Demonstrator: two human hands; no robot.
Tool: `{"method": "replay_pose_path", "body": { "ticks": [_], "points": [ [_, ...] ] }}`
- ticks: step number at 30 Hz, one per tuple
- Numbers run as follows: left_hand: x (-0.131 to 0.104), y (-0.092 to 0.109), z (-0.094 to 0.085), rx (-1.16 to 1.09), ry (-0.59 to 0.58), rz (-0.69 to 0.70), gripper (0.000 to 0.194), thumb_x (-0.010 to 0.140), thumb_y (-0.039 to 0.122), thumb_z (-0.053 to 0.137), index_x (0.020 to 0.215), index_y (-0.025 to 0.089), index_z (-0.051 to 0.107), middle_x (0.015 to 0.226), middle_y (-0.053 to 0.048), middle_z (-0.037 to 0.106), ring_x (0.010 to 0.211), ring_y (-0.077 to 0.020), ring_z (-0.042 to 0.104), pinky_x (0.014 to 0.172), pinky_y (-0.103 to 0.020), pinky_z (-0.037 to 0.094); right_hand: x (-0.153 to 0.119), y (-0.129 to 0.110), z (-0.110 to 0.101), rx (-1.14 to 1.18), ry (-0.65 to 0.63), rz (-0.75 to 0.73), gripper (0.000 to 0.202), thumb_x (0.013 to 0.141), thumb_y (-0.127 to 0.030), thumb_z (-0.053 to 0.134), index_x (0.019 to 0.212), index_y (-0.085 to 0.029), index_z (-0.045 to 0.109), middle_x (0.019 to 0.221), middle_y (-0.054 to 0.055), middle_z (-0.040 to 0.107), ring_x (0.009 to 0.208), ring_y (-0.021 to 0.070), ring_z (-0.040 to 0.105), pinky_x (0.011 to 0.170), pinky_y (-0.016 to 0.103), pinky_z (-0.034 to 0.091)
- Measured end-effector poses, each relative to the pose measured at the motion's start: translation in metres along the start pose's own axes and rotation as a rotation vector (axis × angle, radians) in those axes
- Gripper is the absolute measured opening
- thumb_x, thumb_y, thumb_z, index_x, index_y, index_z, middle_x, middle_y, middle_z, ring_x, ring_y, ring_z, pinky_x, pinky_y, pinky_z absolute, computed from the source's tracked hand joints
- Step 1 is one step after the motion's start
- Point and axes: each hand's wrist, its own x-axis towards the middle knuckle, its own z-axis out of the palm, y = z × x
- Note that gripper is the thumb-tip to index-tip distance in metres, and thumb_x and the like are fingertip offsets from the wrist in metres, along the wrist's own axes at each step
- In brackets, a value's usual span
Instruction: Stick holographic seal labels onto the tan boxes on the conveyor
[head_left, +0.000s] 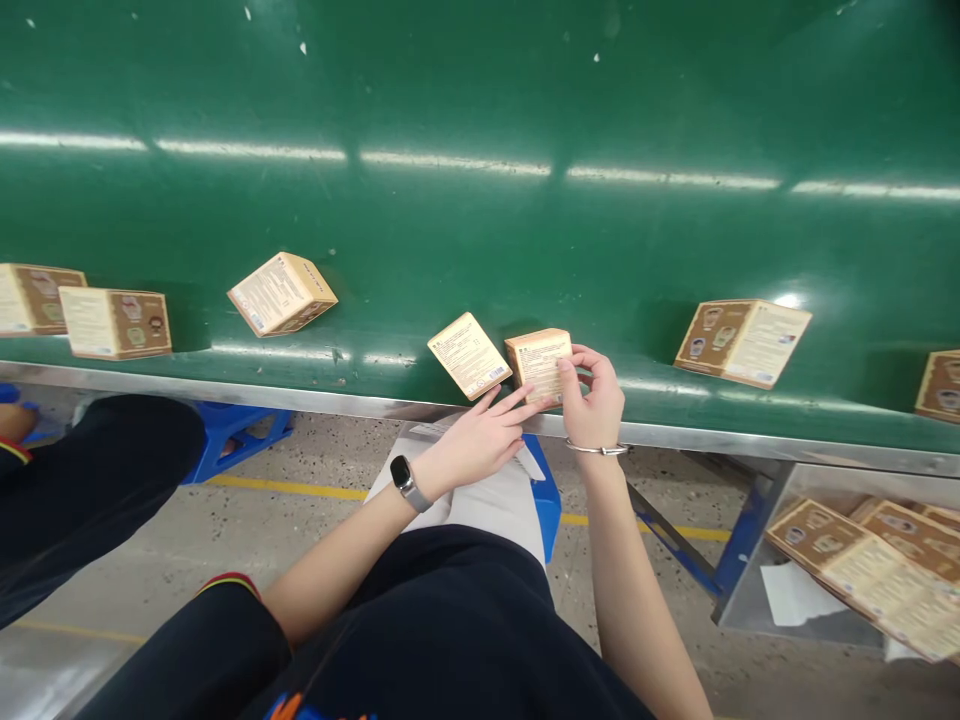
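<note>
A small brown and cream cardboard box (541, 362) stands at the near edge of the green table, printed text facing me. My right hand (596, 395) grips its right side between thumb and fingers. My left hand (487, 435) is open, with fingers stretched out along the box's lower edge; the fingertips seem to touch it. Just left of that box lies a cream printed box panel (470, 357), tilted, its lower corner close to my left fingers. Whether it is a whole box or a flat piece, I cannot tell.
Similar boxes rest on the green table (480, 240): one tilted (283, 293) to the left, others farther left, one (742, 342) to the right. Flat printed cartons (885, 560) lie on a metal shelf at lower right. A person's dark-clothed leg (112, 470) is at left.
</note>
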Motion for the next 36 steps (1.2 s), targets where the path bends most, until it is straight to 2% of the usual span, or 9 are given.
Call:
{"method": "replay_pose_path", "body": {
  "ticks": [10,12,15,19,23,27,30,33,36],
  "points": [
    [0.009,0.006,0.003,-0.139,0.046,0.046,0.03,0.098,0.016,0.038,0.095,0.014,0.068,0.153,-0.006,0.043,0.149,-0.0235,0.026,0.124,-0.045,0.021,0.014,-0.003,-0.009,-0.03,0.301,0.05,0.03,0.085,-0.039,0.061,0.108,-0.022,0.049,0.109,0.009,0.065,0.068,0.0153,0.063,0.065,0.034,0.054],
    [0.002,0.009,0.003,-0.271,0.105,0.017,0.029,0.098,0.018,0.038,0.089,0.016,0.066,0.143,-0.008,0.054,0.142,-0.0225,0.04,0.119,-0.041,0.032,0.011,-0.01,-0.017,-0.07,0.232,-0.05,0.023,0.089,-0.037,0.057,0.106,-0.023,0.053,0.105,0.008,0.065,0.073,0.0163,0.063,0.068,0.034,0.055],
    [-0.018,0.01,0.001,-0.505,0.151,-0.176,0.024,0.096,0.025,0.044,0.084,0.018,0.064,0.107,-0.007,0.071,0.105,-0.0206,0.064,0.092,-0.034,0.05,-0.004,-0.02,-0.018,-0.111,-0.105,-0.204,0.025,0.09,-0.035,0.056,0.112,-0.023,0.056,0.102,0.008,0.065,0.075,0.0183,0.063,0.066,0.034,0.056],
    [-0.048,0.003,-0.006,-0.613,0.202,-0.427,0.03,0.095,0.029,0.043,0.072,0.018,0.057,0.064,0.002,0.058,0.058,-0.0122,0.051,0.058,-0.024,0.04,-0.025,-0.017,0.0,-0.169,-0.296,-0.257,0.048,0.09,-0.031,0.053,0.135,-0.017,0.046,0.112,0.016,0.062,0.078,0.0218,0.061,0.067,0.039,0.058],
    [-0.061,-0.004,-0.015,-0.639,0.304,-0.568,0.033,0.097,0.035,0.04,0.074,0.016,0.057,0.062,0.003,0.053,0.056,-0.0102,0.044,0.053,-0.022,0.033,-0.035,-0.014,0.009,-0.224,-0.233,-0.205,0.049,0.092,-0.034,0.05,0.136,-0.014,0.045,0.098,0.013,0.064,0.067,0.0208,0.058,0.061,0.04,0.056],
    [-0.057,0.0,-0.023,-0.753,0.409,-0.629,0.033,0.095,0.038,0.045,0.075,0.016,0.06,0.068,0.001,0.058,0.062,-0.011,0.049,0.059,-0.022,0.036,-0.039,-0.037,-0.006,-0.233,-0.178,-0.267,0.034,0.094,-0.033,0.052,0.125,-0.02,0.056,0.105,0.013,0.066,0.091,0.0265,0.063,0.077,0.044,0.056],
    [-0.052,0.008,-0.025,-0.839,0.46,-0.616,0.032,0.094,0.038,0.047,0.074,0.016,0.061,0.068,0.001,0.06,0.064,-0.0118,0.05,0.061,-0.022,0.039,-0.043,-0.063,-0.012,-0.177,-0.285,-0.389,0.024,0.095,-0.029,0.054,0.117,-0.024,0.061,0.109,0.01,0.068,0.104,0.0265,0.063,0.088,0.044,0.054],
    [-0.05,0.015,-0.025,-0.862,0.489,-0.596,0.034,0.095,0.039,0.043,0.08,0.016,0.063,0.069,0.0,0.061,0.065,-0.0129,0.051,0.062,-0.023,0.041,-0.046,-0.079,-0.007,-0.101,-0.43,-0.473,0.018,0.097,-0.026,0.053,0.112,-0.025,0.063,0.102,0.008,0.072,0.095,0.0235,0.067,0.082,0.039,0.056],
    [-0.052,0.018,-0.027,-0.92,0.455,-0.569,0.034,0.096,0.04,0.041,0.094,0.016,0.065,0.077,-0.003,0.066,0.07,-0.0147,0.057,0.064,-0.024,0.044,-0.045,-0.08,-0.003,-0.043,-0.431,-0.476,0.017,0.097,-0.021,0.052,0.106,-0.025,0.066,0.094,0.005,0.073,0.088,0.0215,0.068,0.08,0.038,0.056]
  ]
}}
